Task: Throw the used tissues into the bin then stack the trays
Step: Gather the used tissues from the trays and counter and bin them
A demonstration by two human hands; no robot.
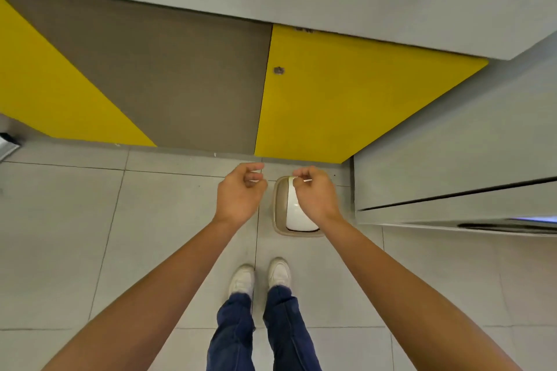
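Pale tissue scrap (293, 178), only a thin sliver of it showing, sits pinched at the curled fingertips of the right hand (315, 193), directly over the far end of the small bin (278, 205). The bin stands on the floor at about 1 o'clock from the person's white shoes (242, 278), its beige rim framing a white swing lid (294, 214) that looks closed or nearly so. The left hand (239, 190) hovers just beside the bin at its 9 o'clock, fingers curled inward; whether it holds another tissue cannot be told. To do the drop well, I would judge that the scrap should be pressed down against the lid so the flap tips inward, then let go only once it is past the rim, since light paper can drift onto the grey floor tiles (150, 235). At 12 o'clock rises a cabinet front with a yellow panel (346, 93) beside a grey-brown panel (180, 75); a grey counter (452, 144) runs off at 3 o'clock. No trays are in view, so stacking is not yet begun. No brand, label or readable writing shows on anything.
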